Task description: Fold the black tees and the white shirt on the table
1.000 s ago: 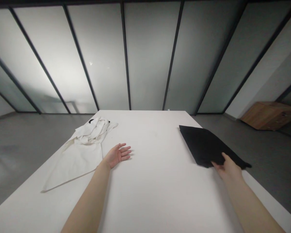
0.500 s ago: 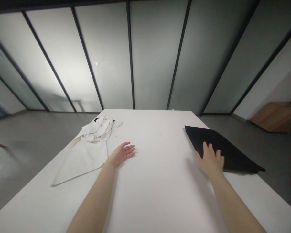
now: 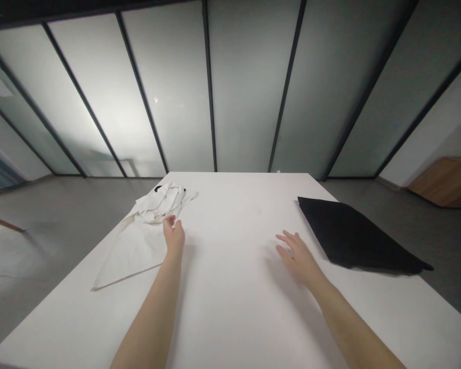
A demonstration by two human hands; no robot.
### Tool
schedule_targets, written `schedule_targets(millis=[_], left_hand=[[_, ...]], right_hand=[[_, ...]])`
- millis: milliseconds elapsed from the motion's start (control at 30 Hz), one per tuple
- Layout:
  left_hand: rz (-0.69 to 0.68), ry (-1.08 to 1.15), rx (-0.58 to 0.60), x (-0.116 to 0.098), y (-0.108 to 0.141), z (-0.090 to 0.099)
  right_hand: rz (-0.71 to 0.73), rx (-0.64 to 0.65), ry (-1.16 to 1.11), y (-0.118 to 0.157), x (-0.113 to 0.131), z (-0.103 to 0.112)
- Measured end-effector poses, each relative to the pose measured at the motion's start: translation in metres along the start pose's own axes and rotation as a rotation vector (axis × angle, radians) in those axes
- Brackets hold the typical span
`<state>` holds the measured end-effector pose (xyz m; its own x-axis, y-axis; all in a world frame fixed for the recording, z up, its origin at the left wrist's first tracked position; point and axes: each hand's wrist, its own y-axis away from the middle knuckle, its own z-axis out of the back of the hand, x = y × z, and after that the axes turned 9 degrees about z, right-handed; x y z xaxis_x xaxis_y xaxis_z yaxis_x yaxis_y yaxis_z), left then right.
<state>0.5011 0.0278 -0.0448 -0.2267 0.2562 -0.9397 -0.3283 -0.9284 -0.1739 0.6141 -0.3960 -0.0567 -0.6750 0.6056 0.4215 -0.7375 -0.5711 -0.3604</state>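
Note:
My left hand (image 3: 174,234) is at the right edge of a white cloth item (image 3: 144,246), thumb and fingers apart with a gap between them. Its shadow falls beside it on the tabletop, so it seems raised a little. The cloth lies flat at its near part and is crumpled at its far end, where a thin strap and some dark bits show. Over the bare middle-right of the table hovers my right hand (image 3: 297,253), fingers spread and holding nothing. To its right a flat black cloth-like piece (image 3: 355,238) lies on the table.
The white table (image 3: 230,307) reaches from me toward a frosted glass partition (image 3: 242,92) with dark frames. The black piece extends to the table's right edge. A wooden piece of furniture (image 3: 445,182) stands beyond on the right; a wooden leg (image 3: 3,222) shows at left.
My right hand has moved left, off the black piece to the table's middle. My left hand has turned and shifted left to the white cloth. The view has swung slightly left.

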Motion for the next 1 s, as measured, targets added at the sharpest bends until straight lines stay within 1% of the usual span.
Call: schedule_targets(millis=[67,100,133,200,267,300,400,467,567,667,733,800,833,933,1000], left_hand=[[-0.004,-0.267,-0.059,0.002,-0.005,0.015],[-0.011,-0.435,-0.058,0.003,-0.004,0.022],[-0.019,-0.595,-0.03,0.003,-0.002,0.026],[-0.04,-0.828,0.072,0.003,0.005,0.031],[-0.059,-0.967,0.159,0.001,0.011,0.031],[-0.067,-1.01,0.178,0.0,0.013,0.031],[-0.072,-1.065,0.183,-0.003,0.011,0.03],[-0.072,-1.05,0.189,-0.003,0.006,0.032],[-0.093,-0.944,0.216,-0.004,0.003,0.031],[-0.162,-0.747,0.251,-0.009,0.009,0.022],[-0.257,-0.568,0.307,-0.015,0.02,0.011],[-0.35,-0.377,0.419,-0.021,0.039,-0.002],[-0.377,-0.29,0.497,-0.024,0.05,-0.009],[-0.363,-0.095,0.773,-0.032,0.087,-0.025],[-0.334,-0.015,0.951,-0.038,0.108,-0.03]], right_hand=[[0.086,0.03,-0.148,0.001,0.027,-0.011],[0.134,0.054,-0.204,0.003,0.04,-0.016],[0.192,0.083,-0.25,0.005,0.052,-0.019],[0.317,0.155,-0.319,0.012,0.07,-0.02],[0.428,0.222,-0.366,0.018,0.082,-0.017],[0.47,0.245,-0.385,0.02,0.085,-0.015],[0.538,0.27,-0.421,0.022,0.09,-0.012],[0.55,0.265,-0.431,0.021,0.09,-0.013],[0.551,0.237,-0.436,0.018,0.086,-0.014],[0.519,0.166,-0.431,0.014,0.08,-0.016],[0.481,0.114,-0.419,0.012,0.076,-0.017],[0.44,0.074,-0.403,0.011,0.072,-0.019],[0.419,0.059,-0.394,0.01,0.07,-0.021],[0.34,0.031,-0.362,0.01,0.066,-0.023],[0.281,0.047,-0.346,0.009,0.066,-0.023]])
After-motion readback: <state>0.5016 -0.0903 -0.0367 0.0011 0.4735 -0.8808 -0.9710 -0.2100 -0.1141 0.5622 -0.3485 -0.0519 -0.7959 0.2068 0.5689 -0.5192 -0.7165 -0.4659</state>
